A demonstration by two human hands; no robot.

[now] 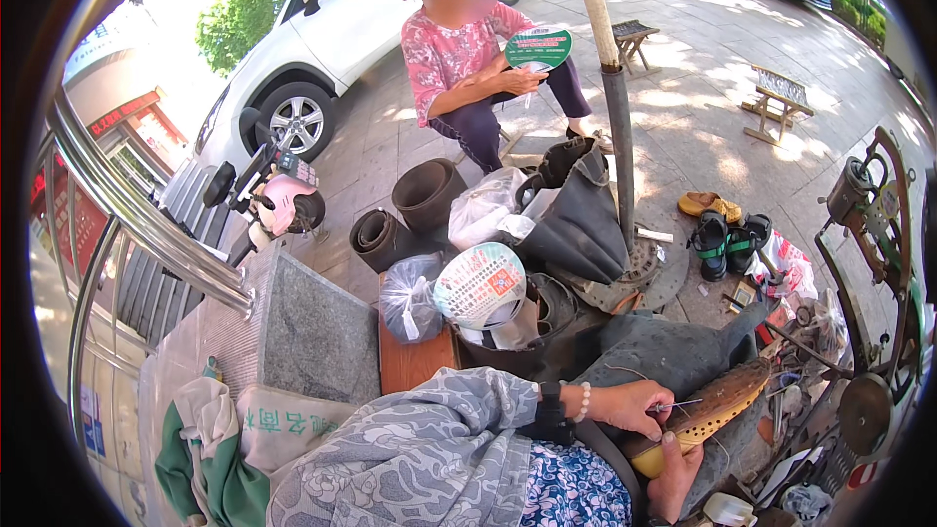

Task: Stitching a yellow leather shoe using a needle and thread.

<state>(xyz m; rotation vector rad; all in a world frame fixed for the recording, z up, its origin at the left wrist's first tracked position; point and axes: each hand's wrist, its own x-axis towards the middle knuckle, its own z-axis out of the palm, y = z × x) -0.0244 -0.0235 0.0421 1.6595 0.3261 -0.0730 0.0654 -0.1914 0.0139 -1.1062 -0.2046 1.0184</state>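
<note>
A yellow shoe (711,410) with punched holes lies sole-up before me, its brown sole (698,418) facing upward. My right hand (675,473) is closed around its near end, the thumb pressed on the yellow upper. Just above, my left hand (630,406) is closed in a pinch on a thin metal needle-like tool (685,402) that points across the sole. Loose thread shows near both hands. A beaded bracelet (586,400) circles my left wrist below the grey patterned sleeve (420,449). Under the shoe a dark sheet (664,351) is spread.
A person (464,68) sits opposite holding a green fan (539,49). Rubber rolls (429,192), bags and a round fan (479,285) stand ahead, beside a pole (617,146). To the right are a metal stitching machine (869,332), sandals (712,244) and scattered tools.
</note>
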